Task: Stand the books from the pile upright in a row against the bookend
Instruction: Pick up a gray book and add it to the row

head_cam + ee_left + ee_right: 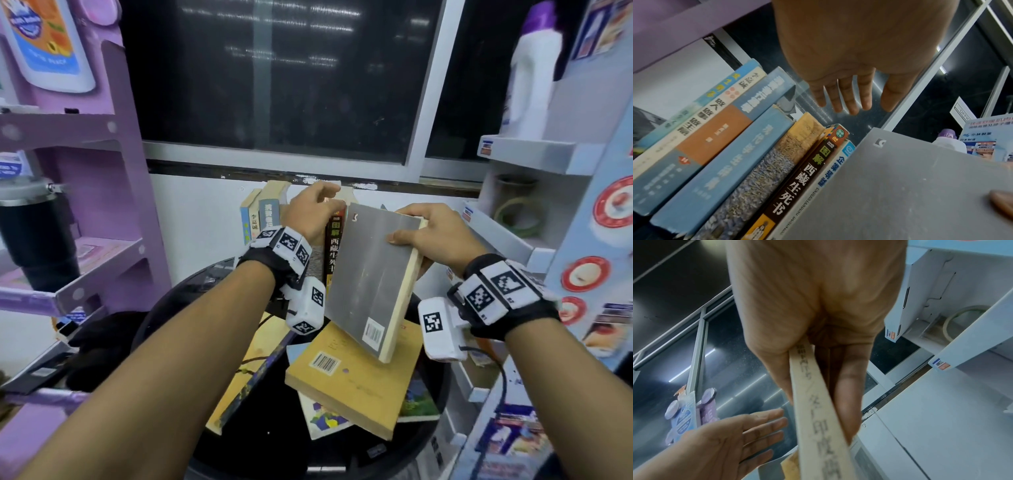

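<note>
The right hand grips a grey-covered book by its upper edge, thumb on the cover and fingers behind, holding it tilted in the air just to the right of the standing row of books. The left hand hovers above the tops of that row with its fingers straight and slightly spread, holding nothing; whether it touches a book cannot be told.

The row stands at the far edge of the round black table, below the dark window. Nearer on the table lies the pile, a tan book with a barcode uppermost. A purple rack stands left, a pale blue display shelf right.

The left wrist view alone shows the spines closely, leaning leftward; the right wrist view shows the held book's pale spine. The bookend cannot be made out.
</note>
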A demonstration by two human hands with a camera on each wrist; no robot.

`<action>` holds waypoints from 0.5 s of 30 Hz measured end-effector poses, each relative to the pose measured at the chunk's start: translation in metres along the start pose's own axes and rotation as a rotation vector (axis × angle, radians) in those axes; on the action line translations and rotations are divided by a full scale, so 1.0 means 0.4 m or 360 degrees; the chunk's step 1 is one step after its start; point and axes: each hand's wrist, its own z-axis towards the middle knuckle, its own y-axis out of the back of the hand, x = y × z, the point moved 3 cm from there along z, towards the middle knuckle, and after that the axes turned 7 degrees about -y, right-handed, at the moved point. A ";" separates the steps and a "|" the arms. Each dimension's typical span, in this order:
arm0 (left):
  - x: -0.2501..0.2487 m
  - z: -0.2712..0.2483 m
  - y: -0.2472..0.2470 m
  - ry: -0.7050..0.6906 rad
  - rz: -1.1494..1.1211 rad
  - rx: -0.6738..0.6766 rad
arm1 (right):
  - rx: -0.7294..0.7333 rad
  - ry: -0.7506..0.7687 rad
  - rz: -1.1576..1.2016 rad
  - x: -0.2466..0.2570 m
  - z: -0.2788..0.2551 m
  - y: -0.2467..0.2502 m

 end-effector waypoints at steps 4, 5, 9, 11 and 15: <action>-0.004 0.028 -0.025 0.0038 0.0094 0.0058 | -0.0090 -0.0065 -0.0009 -0.019 0.032 0.025; -0.001 0.035 -0.030 0.0042 0.0123 0.0068 | -0.0107 -0.0071 -0.0023 -0.023 0.041 0.027; 0.015 0.068 -0.047 0.0040 0.0226 0.0128 | -0.0206 -0.0087 -0.0097 -0.031 0.077 0.026; 0.026 0.084 -0.055 0.0008 0.0346 0.0191 | -0.0285 -0.0099 -0.0146 -0.031 0.096 0.020; 0.050 0.103 -0.071 -0.0045 0.0558 0.0301 | -0.0419 -0.0068 -0.0279 -0.025 0.129 0.008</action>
